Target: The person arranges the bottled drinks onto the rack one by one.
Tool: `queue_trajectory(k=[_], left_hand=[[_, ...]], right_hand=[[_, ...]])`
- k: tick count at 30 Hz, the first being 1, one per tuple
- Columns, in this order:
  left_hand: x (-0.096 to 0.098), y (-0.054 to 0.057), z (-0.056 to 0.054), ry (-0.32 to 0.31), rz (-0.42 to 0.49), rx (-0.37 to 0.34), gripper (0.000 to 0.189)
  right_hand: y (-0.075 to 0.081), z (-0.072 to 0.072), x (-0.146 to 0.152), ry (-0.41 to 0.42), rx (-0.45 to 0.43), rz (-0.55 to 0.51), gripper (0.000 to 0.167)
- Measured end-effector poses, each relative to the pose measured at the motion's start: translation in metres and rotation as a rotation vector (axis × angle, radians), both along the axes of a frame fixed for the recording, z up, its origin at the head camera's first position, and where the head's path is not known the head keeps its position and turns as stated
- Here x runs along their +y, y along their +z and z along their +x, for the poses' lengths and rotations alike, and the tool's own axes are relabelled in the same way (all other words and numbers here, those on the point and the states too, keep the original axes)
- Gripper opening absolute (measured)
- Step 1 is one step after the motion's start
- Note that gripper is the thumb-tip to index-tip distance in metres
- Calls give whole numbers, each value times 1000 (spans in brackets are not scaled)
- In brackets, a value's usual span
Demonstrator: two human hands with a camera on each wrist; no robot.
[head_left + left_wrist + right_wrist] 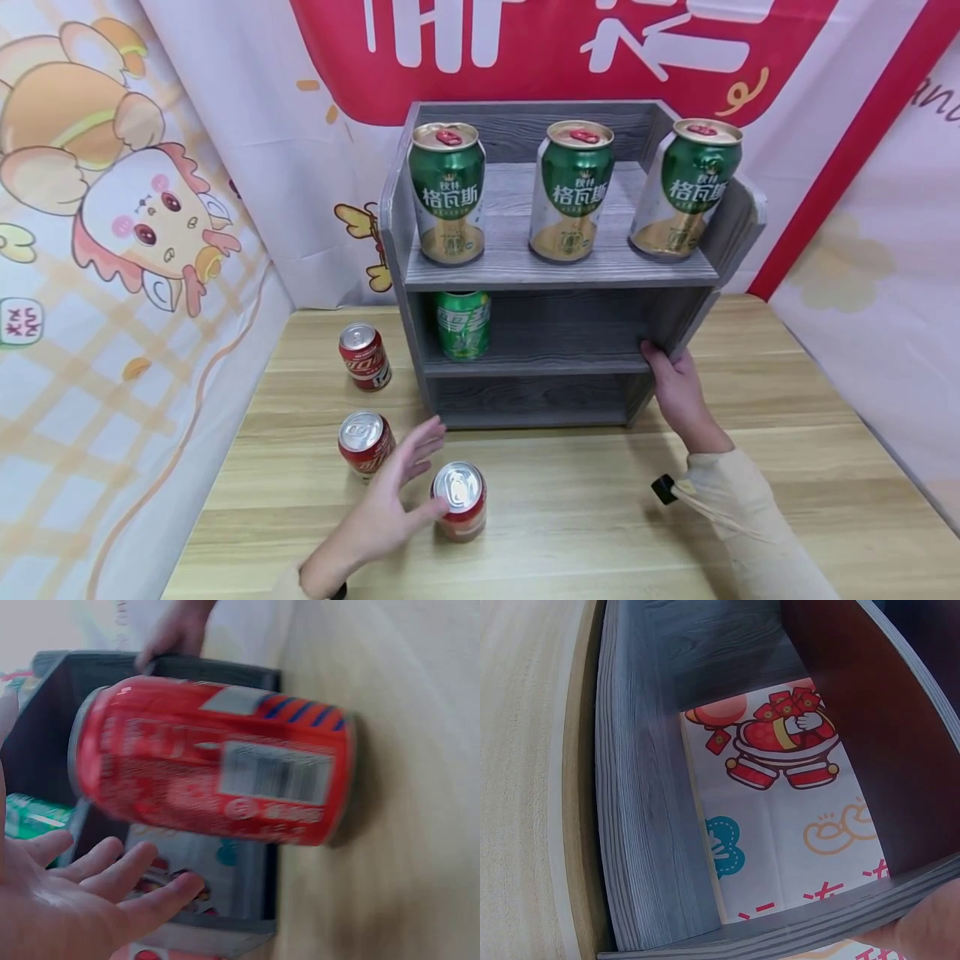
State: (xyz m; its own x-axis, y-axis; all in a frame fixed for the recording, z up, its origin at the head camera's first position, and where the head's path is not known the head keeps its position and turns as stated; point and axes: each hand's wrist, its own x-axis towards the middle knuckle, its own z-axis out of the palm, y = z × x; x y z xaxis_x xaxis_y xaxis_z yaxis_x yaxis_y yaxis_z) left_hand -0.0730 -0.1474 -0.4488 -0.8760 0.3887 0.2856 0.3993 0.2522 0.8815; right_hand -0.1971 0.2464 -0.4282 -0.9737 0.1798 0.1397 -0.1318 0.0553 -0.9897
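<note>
My left hand (382, 504) is spread beside a red cola can (461, 492) standing on the table in front of the shelf. In the left wrist view its fingers are extended and parted, with the can (202, 765) just beyond them. My right hand (678, 392) grips the right side of the grey shelf rack (525, 271), its thumb at the front edge near the middle board. At the right wrist view's lower corner, part of that hand (922, 930) shows against the rack's edge. Another red can (365, 442) is left of my left hand.
A further red can (364, 358) stands left of the rack. Three green-and-gold cans, one in the middle (573, 192), line the top board. One green can (462, 325) sits at the left on the middle board. A printed cloth (247, 150) hangs behind the wooden table.
</note>
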Motion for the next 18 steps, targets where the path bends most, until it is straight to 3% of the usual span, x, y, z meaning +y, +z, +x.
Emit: queue_trajectory(k=[4,10,18], left_hand=[[3,-12,-1,-62,-38,-51,98],[7,-21,-1,-65,-57,-105,114],[10,-27,4,-71,-95,-141,103]], right_hand=[[0,0,0,-5,-4,5,16],[-1,0,0,-4,-15,-8,16],[0,0,1,23,-16,12,27]])
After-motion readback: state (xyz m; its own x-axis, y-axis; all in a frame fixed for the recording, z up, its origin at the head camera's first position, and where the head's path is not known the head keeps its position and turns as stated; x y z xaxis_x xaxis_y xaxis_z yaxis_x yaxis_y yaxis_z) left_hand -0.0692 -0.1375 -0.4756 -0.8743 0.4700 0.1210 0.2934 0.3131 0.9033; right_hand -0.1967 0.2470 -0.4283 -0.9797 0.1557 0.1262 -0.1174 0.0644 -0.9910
